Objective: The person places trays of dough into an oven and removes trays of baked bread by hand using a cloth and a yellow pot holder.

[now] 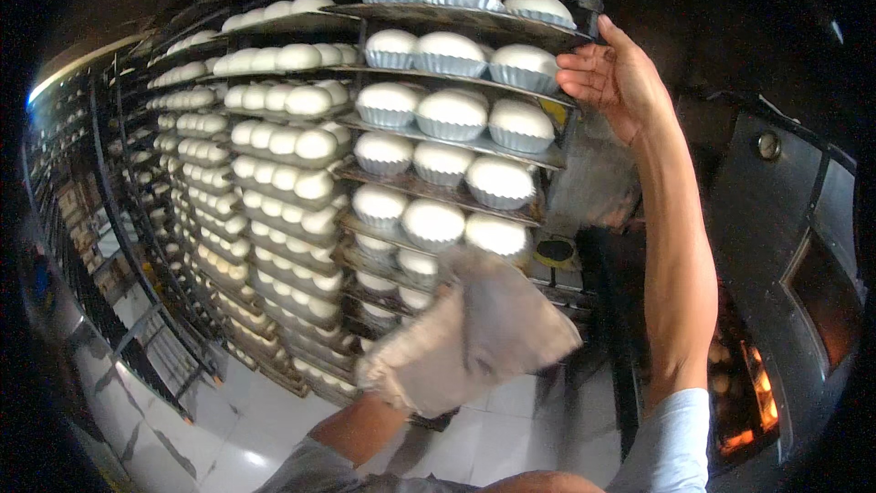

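At the rack's [593, 7] top right corner, your right hand [625, 82] is nearer, fingers part-open; the top tray [438, 16] lies just left, its front edge running leftward. A mitt [429, 361] hides your left fingers: I can't tell their grip.

dark oven [776, 205], right | round fitting [768, 146] above | glowing opening [763, 388] below | tiled floor [219, 429]

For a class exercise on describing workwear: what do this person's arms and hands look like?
The left hand is covered by a loose, squarish cloth mitt, beige with grey, dark-smudged patches, though blurred. The right hand is bare, with no glove or watch visible. The right sleeve is pale grey; the left sleeve looks darker grey. Both leave the forearms uncovered.
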The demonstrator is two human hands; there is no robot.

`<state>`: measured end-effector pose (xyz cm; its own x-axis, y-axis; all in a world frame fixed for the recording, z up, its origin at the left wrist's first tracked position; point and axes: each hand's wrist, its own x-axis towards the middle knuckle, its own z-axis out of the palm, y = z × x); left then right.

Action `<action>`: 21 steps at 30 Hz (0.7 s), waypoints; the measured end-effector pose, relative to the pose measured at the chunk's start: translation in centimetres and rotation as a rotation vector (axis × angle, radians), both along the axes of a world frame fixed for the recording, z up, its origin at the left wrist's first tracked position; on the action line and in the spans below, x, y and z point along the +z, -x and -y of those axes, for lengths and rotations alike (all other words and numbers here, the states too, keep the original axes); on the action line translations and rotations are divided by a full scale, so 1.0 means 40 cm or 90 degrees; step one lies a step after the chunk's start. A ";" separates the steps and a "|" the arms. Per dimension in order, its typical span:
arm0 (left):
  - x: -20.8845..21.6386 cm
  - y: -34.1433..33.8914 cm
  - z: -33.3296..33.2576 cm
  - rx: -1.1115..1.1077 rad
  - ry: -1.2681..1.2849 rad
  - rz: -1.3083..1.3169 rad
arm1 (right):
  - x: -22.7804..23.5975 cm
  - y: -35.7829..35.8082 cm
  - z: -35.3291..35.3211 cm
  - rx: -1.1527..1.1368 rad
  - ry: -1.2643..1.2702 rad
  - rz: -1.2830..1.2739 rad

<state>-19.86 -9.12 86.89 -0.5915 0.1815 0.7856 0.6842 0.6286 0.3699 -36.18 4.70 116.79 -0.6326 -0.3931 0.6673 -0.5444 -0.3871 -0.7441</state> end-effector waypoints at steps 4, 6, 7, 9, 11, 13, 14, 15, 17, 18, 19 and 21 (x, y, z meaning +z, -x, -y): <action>0.200 -0.222 0.226 0.168 0.036 -0.081 | 0.033 -0.036 0.093 0.072 0.026 0.067; 0.243 -0.214 0.318 0.166 0.021 -0.138 | 0.022 -0.036 0.096 -0.069 0.014 0.074; 0.280 -0.229 0.348 0.182 0.025 -0.170 | 0.016 -0.052 0.086 -0.156 -0.004 0.041; 0.346 -0.260 0.409 0.223 0.030 -0.233 | 0.014 -0.083 0.044 -0.390 -0.159 -0.052; 0.413 -0.283 0.453 0.260 0.038 -0.302 | 0.019 -0.116 0.014 -0.517 -0.078 -0.097; 0.484 -0.283 0.478 0.284 0.041 -0.373 | 0.078 -0.136 -0.021 -0.395 0.017 -0.087; 0.521 -0.289 0.487 0.310 0.049 -0.401 | 0.122 -0.147 -0.005 -0.255 0.070 -0.041; 0.554 -0.293 0.494 0.336 0.055 -0.425 | 0.148 -0.162 0.026 -0.200 0.105 -0.024; 0.615 -0.292 0.504 0.385 0.067 -0.467 | 0.191 -0.151 0.073 -0.075 0.118 -0.005; 0.641 -0.287 0.505 0.405 0.071 -0.485 | 0.212 -0.142 0.085 -0.018 0.124 0.001; 0.667 -0.288 0.509 0.439 0.080 -0.499 | 0.231 -0.115 0.097 0.019 0.128 0.007; 0.709 -0.268 0.518 0.485 0.086 -0.518 | 0.254 -0.119 0.112 -0.007 0.168 0.046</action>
